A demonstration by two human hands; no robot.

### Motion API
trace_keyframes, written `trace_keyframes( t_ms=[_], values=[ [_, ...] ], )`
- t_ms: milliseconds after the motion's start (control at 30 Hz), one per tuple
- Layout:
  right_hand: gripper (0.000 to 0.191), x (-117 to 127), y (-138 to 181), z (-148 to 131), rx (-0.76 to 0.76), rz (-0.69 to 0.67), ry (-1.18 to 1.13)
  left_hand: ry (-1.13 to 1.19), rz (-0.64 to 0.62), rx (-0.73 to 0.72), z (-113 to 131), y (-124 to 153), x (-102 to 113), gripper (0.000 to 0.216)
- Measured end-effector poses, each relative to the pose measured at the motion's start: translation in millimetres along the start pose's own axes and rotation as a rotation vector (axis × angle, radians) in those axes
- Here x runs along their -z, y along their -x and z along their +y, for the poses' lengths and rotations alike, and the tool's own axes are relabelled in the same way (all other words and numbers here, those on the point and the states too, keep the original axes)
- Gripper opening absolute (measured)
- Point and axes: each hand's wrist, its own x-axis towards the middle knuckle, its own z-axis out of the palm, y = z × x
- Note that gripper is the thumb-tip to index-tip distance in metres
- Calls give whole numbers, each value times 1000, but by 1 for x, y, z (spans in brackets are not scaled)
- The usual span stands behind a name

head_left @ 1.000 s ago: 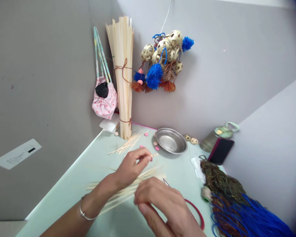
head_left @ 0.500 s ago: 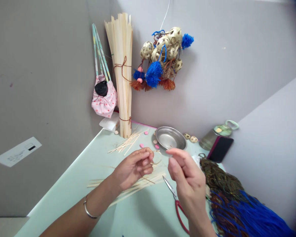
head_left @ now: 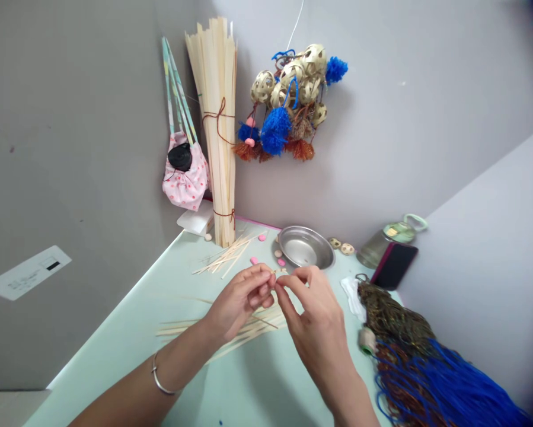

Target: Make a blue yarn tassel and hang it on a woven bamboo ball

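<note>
My left hand (head_left: 242,299) and my right hand (head_left: 313,317) meet above the pale green table (head_left: 128,332), fingertips pinched together on a small bamboo piece (head_left: 278,273). The piece is tiny and mostly hidden by the fingers. A silver bangle (head_left: 158,379) sits on my left wrist. Loose bamboo strips (head_left: 190,329) lie flat on the table under both hands.
A tied bundle of bamboo slats (head_left: 219,130) stands in the corner beside a pink pouch (head_left: 184,178). Woven balls with blue pom-poms (head_left: 288,101) hang on the wall. A steel bowl (head_left: 306,247), a jar (head_left: 382,246), a phone (head_left: 394,265) and blue-brown threads (head_left: 430,373) lie right.
My right hand rose from the scissors on the table and moved left to join the left hand's fingertips. The scissors are now hidden behind my right hand.
</note>
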Motion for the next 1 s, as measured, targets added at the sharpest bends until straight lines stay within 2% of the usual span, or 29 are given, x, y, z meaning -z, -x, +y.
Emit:
trace_keyframes(
  t_ms=[67, 133, 200, 267, 333, 400, 467, 500, 533, 600, 667, 733, 800, 900, 1000],
  values=[
    [12, 7, -1, -6, 36, 43, -78, -103, 49, -39, 3, -1, 4, 22],
    [12, 17, -1, -15, 49, -14, -204, -242, 108, -100, 6, -2, 10, 22],
    [12, 28, 1, -26, 52, -185, -396, -449, 146, -180, 8, -4, 15, 23],
    [11, 39, 5, -33, 66, -379, -603, -689, 108, -234, 9, -4, 16, 21],
    [13, 46, 9, -33, 30, -449, -748, -865, -45, -206, 9, -1, 14, 20],
    [19, 46, 10, -24, -103, -350, -819, -895, -366, -56, 12, 3, 8, 20],
    [25, 39, 8, -10, -286, -183, -862, -778, -746, 182, 16, 8, 4, 19],
    [27, 34, 6, -3, -363, -116, -883, -681, -864, 282, 19, 10, 3, 19],
    [28, 28, 4, 2, -430, -96, -902, -572, -870, 319, 21, 12, 3, 19],
    [29, 18, 0, 8, -476, -88, -891, -295, -593, 215, 23, 12, 5, 22],
    [25, 14, 0, 7, -444, -55, -791, -17, -333, 117, 21, 8, 8, 22],
    [14, 14, 2, 1, -366, -1, -664, 134, -187, 92, 17, 4, 10, 21],
    [6, 16, 4, -3, -238, 25, -551, 175, -104, 88, 14, 0, 10, 21],
    [18, 12, 7, -2, -18, 18, -320, 170, -58, 73, 11, -1, 8, 21],
    [24, 2, 7, 2, 52, -10, -39, 104, -67, 50, 9, -1, 5, 23]
  ],
)
